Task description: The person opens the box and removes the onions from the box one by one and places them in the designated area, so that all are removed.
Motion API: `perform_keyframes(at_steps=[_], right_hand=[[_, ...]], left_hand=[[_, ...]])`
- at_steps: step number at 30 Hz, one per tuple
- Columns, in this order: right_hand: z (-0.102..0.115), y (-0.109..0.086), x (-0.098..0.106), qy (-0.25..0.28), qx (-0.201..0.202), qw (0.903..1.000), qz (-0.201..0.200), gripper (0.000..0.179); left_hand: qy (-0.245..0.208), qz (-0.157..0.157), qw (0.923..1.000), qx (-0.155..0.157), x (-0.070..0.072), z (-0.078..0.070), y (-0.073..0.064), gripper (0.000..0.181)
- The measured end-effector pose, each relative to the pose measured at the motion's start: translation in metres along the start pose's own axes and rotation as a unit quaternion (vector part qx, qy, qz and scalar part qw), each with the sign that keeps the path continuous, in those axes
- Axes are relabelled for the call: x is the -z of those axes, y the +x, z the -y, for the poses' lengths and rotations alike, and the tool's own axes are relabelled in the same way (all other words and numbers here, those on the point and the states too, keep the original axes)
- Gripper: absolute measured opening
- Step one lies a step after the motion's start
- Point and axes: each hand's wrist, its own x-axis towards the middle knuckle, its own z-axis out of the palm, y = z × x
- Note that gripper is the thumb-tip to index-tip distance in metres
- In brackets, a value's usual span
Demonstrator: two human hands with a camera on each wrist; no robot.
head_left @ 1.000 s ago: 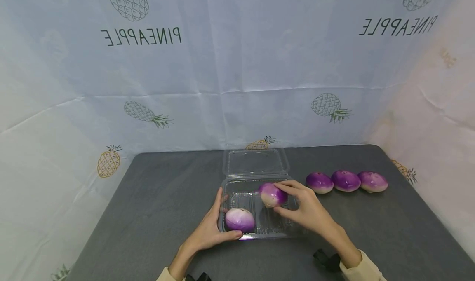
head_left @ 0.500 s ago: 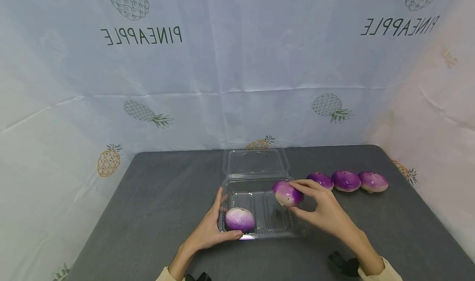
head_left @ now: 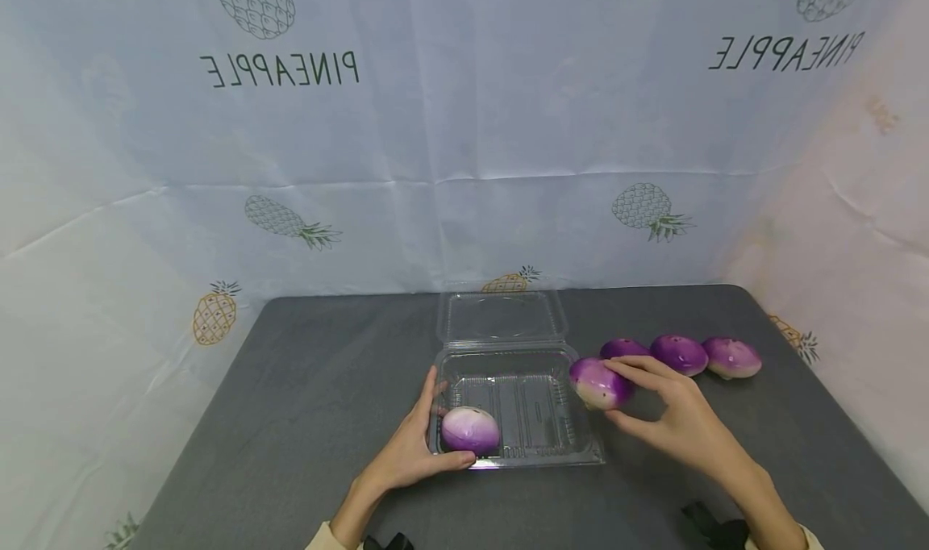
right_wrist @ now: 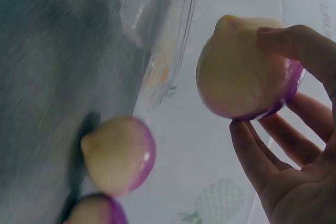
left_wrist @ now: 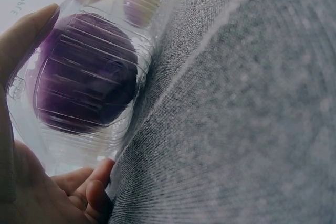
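Between thumb and fingertips, my right hand [head_left: 682, 417] holds a purple-and-white turnip [head_left: 598, 384] off the table, over the right edge of a clear plastic container [head_left: 540, 460]. The right wrist view shows the turnip's pale underside [right_wrist: 236, 72] with its small nub. My left hand [head_left: 408, 447] grips the container's front left corner, thumb at the front rim and fingers along the left side. Inside that corner sits another turnip [head_left: 470, 431], seen through the ribbed plastic in the left wrist view. The container's hinged lid [head_left: 501, 316] stands open toward the back.
Right of the container, three turnips lie in a row: a left one [head_left: 621, 347], partly hidden by the held turnip, a middle one [head_left: 678, 353] and a right one [head_left: 731, 357]. Behind the grey table [head_left: 348, 348] hangs a pineapple-print cloth [head_left: 464, 131].
My right hand has carried its turnip rightward, from above the middle of the container to its right edge. The left hand and the container have stayed in place.
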Motion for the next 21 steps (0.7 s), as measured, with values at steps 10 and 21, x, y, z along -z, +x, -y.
perform_keyframes(at_steps=[10, 21], right_hand=[[-0.016, -0.021, 0.015, 0.004, 0.004, 1.0000, -0.004, 0.075], [-0.035, -0.039, 0.019, -0.016, -0.008, 0.9998, 0.001, 0.075]], left_hand=[[0.000, 0.001, 1.0000, -0.002, 0.000, 0.001, 0.000, 0.137], [-0.004, -0.001, 1.0000, -0.003, 0.000, 0.001, 0.000, 0.137]])
